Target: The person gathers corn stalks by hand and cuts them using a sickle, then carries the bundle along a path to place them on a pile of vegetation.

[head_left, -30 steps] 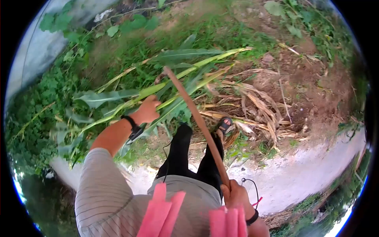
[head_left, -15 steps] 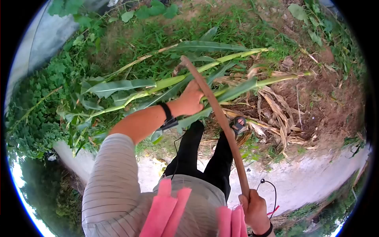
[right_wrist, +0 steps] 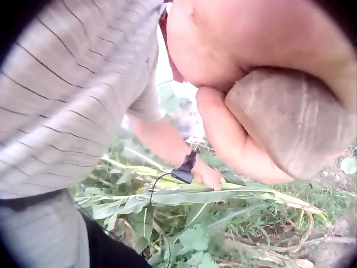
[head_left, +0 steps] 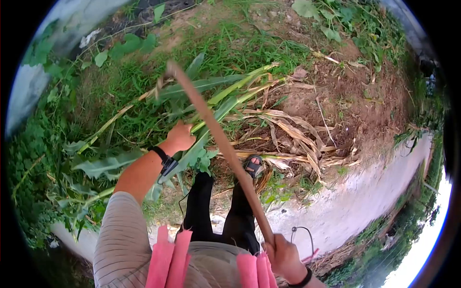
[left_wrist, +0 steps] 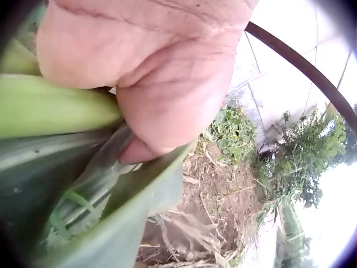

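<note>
My left hand [head_left: 180,138] grips a green corn stalk [head_left: 249,93] with long leaves. In the left wrist view, the fingers curl around the thick pale-green stalk [left_wrist: 56,106], and a broad leaf [left_wrist: 150,195] passes below the palm. A second corn stalk [head_left: 235,89] lies just behind the held one on the grass. My right hand [head_left: 285,261] holds the lower end of a long wooden handle [head_left: 223,144]. This handle slants up across the stalks, with a small blurred head at its far end. In the right wrist view, the handle's butt [right_wrist: 298,120] sits inside the curled fingers.
Dry corn leaves [head_left: 293,134] lie on bare soil to the right of the stalks. One sandalled foot [head_left: 253,164] stands at their edge. Leafy vines [head_left: 38,158] grow at the left, and a pale concrete strip [head_left: 355,187] runs behind the feet.
The left hand drew the gripped stalk to the right, then brought it back left beside the other stalk. The wooden handle stayed in the right hand, and the head view shifted.
</note>
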`<state>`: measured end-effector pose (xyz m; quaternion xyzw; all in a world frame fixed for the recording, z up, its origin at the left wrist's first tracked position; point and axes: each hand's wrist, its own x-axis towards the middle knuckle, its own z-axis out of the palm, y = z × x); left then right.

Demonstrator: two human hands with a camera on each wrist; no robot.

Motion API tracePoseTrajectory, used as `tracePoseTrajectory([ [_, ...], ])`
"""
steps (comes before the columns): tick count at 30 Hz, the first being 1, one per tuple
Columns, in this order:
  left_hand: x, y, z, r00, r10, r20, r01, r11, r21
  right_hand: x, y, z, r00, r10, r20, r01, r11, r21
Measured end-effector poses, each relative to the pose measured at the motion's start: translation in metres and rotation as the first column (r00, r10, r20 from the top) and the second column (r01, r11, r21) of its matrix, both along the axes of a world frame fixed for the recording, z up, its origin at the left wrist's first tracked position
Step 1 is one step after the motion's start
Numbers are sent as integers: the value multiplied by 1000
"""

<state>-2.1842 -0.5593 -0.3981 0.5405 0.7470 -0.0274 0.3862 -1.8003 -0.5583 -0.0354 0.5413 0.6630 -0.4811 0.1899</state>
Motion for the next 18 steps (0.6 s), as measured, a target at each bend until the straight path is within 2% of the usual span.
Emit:
tracePoseTrajectory([
  [1,5,3,8,996,93,14,-94,995,20,-5,5,-13,995,-59,-76,63,996,58],
  [4,-7,29,35,995,73,66,-65,990,-125,-9,21,-50,946,-249,-210,270,959,82],
  [7,-27,48,46,995,82,60,-77,994,-82,4,46,-101,820,-484,-307,536,837,111],
  [8,-33,57,54,995,82,48,-80,995,-55,5,63,-118,763,-600,-243,634,767,97],
  [9,-40,67,64,995,91,45,-91,996,-19,20,74,-154,825,-481,-298,555,788,265],
  [10,-47,80,75,994,101,40,-102,995,17,35,84,-190,880,-357,-314,468,764,443],
  [11,-50,93,90,993,111,36,-112,992,50,42,95,-221,790,-514,-334,608,730,313],
  [12,-51,113,109,988,153,-27,-153,988,-12,48,106,-251,670,-663,-333,737,648,192],
  [13,-63,125,108,993,107,-58,-105,993,47,49,120,-275,453,-844,-287,878,478,-19],
  [14,-65,143,118,990,110,-92,-106,993,51,46,130,-294,273,-923,-270,931,325,-169],
  [16,-64,179,146,980,156,-125,-149,987,66,61,129,-369,298,-910,-288,932,343,-117],
  [18,-76,203,153,978,108,-180,-85,988,132,55,137,-393,207,-952,-227,937,259,-233],
])
